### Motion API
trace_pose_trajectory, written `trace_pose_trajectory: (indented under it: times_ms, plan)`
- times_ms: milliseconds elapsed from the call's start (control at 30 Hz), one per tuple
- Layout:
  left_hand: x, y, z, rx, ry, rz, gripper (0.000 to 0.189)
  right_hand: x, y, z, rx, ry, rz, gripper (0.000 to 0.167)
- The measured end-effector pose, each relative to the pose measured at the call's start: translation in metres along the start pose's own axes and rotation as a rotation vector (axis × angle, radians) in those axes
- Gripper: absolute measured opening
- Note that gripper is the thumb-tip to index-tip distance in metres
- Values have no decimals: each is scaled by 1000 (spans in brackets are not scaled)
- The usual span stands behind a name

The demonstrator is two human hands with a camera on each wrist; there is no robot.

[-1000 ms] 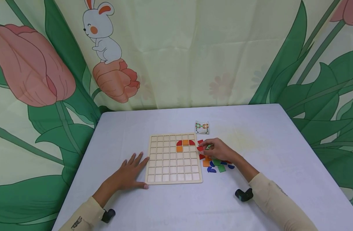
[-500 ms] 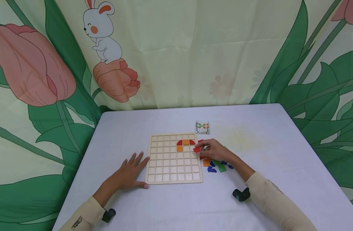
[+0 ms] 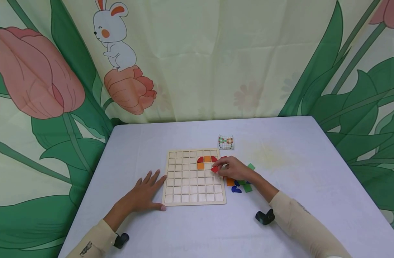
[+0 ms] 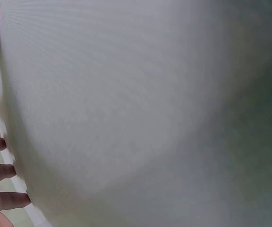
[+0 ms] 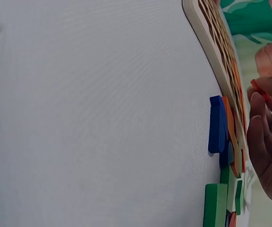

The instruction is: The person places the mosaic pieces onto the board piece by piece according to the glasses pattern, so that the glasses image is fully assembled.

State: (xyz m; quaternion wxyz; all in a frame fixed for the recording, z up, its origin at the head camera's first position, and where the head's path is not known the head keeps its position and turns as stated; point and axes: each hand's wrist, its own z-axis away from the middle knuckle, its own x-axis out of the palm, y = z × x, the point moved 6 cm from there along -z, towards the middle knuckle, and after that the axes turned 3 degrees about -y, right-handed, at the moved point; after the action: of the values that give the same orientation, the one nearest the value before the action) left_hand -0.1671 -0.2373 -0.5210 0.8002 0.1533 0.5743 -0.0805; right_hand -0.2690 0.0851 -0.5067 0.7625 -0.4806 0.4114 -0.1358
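A pale wooden grid board (image 3: 194, 205) lies flat in the middle of the table. In its upper right cells sit two red rounded pieces (image 3: 200, 159), with an orange square (image 3: 207, 158) between them and another orange square (image 3: 200, 166) one row lower. Over the board's right columns my right hand (image 3: 232, 168) pinches a red piece (image 3: 214, 169) between thumb and fingers; the right wrist view also shows this red piece (image 5: 259, 90), mostly covered by fingertips. My left hand (image 3: 145, 195) lies with fingers spread, its thumb and fingertips touching the board's left edge.
Loose blue pieces (image 3: 236, 189), green squares (image 3: 247, 187) and an orange square (image 3: 230, 182) lie right of the board, partly under my right hand. A small printed pattern card (image 3: 226, 142) rests behind the board. A patterned curtain (image 3: 197, 64) hangs behind the table.
My right hand has moved left with the red piece, from the loose pieces to over the board's right columns. The left hand has stayed put.
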Motion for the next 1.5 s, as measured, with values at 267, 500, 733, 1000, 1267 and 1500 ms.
trace_pose_trajectory:
  times_ms: [267,500,733,1000,1267,1500]
  plan:
    - [0,0,0,8,10,8,115,7,-3,-7,-47,-36,0,27]
    - [2,-2,-1,7,1,11,116,15,-8,-15,-84,-40,42,23]
    - [3,-4,-1,3,-3,17,115,25,-12,-21,-72,-35,69,24]
    - [2,-3,-1,10,6,21,115,29,-16,-26,7,14,110,22]
    - [2,-3,0,14,6,21,116,30,-19,-28,62,40,162,23]
    - [1,-2,-1,13,1,23,116,31,-16,-29,80,55,167,21]
